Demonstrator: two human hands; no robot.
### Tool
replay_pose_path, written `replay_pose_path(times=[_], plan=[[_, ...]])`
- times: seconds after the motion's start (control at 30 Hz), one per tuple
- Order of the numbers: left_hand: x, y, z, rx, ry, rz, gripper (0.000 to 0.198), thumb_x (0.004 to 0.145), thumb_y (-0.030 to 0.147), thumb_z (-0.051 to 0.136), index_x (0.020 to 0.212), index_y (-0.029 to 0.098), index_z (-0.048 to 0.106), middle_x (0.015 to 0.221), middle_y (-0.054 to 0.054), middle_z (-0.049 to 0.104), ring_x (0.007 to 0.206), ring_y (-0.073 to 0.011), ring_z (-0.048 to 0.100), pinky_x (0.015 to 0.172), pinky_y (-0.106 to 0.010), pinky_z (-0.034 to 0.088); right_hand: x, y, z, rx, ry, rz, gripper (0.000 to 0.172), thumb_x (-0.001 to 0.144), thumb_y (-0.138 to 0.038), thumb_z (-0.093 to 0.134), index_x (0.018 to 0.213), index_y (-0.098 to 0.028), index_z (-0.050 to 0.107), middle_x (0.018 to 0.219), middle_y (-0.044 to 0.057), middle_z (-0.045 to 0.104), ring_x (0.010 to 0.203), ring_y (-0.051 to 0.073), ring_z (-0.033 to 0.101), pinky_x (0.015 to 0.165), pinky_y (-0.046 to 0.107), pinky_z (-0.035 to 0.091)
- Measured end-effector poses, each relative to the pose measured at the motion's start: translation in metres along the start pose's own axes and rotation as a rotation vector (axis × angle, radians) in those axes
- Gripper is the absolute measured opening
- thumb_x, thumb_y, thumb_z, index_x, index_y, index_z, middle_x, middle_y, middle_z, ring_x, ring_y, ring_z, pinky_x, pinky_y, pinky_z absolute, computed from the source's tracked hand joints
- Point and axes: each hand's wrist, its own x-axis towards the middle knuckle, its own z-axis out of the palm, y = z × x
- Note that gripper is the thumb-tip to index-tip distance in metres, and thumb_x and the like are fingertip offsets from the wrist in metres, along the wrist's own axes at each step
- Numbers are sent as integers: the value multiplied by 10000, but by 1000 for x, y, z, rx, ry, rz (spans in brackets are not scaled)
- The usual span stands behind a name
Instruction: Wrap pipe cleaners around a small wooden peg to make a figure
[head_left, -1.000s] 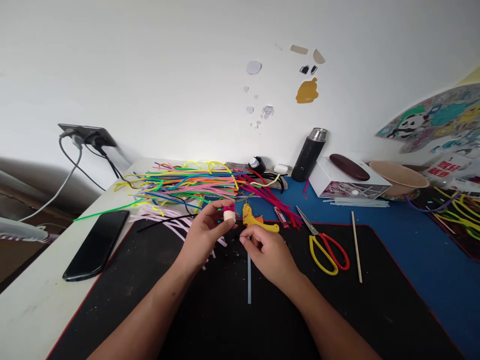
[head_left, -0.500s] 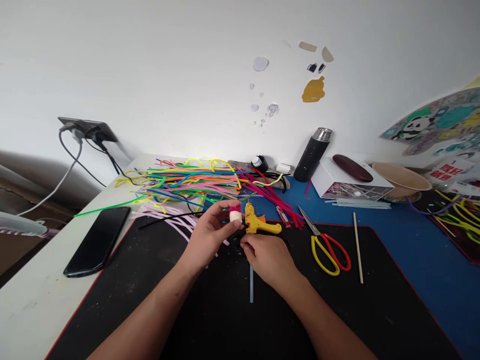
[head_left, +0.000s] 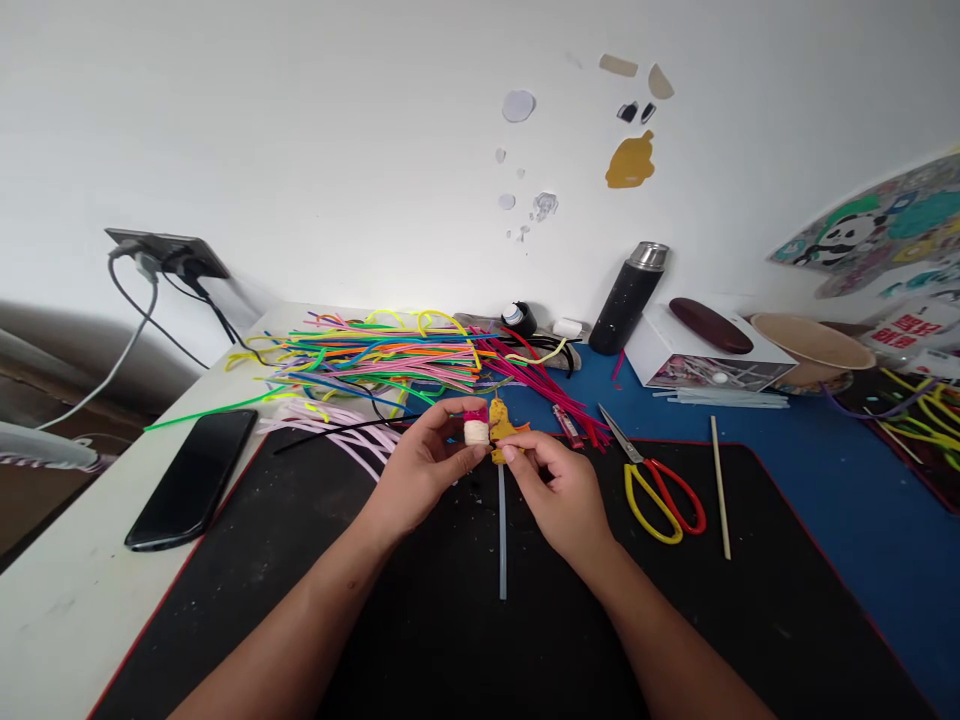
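My left hand (head_left: 420,468) pinches a small fuzzy piece (head_left: 475,427), pink on top and cream below, just above the black mat (head_left: 300,590). My right hand (head_left: 559,487) has its fingers closed beside it, fingertips against the piece and in front of the yellow glue gun (head_left: 501,422), which it partly hides. Whether the right hand holds anything small is hidden. A clear glue stick (head_left: 502,540) lies on the mat below both hands.
A heap of coloured pipe cleaners (head_left: 375,360) lies behind the hands. Yellow and red scissors (head_left: 660,495) and a wooden stick (head_left: 721,485) lie to the right. A black phone (head_left: 193,475) sits at the left, a black flask (head_left: 627,297) and white box (head_left: 701,355) at the back.
My right hand has moved up from the mat to meet the piece in my left hand, covering more of the glue gun. The left hand has shifted slightly right.
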Motion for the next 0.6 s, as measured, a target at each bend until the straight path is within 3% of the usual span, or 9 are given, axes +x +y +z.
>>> replay_pose_path(times=[0.6], plan=[[-2,0,3,75,-41,-7,394,829,257,859,1193,219,710,1151,-68,742,1079,-227,670,931,-327,540,-1,-6,0,-16,-40,-26,253,1033,-379,590,1055,-228,792,784,35,725,598,159,564,576,289,404]])
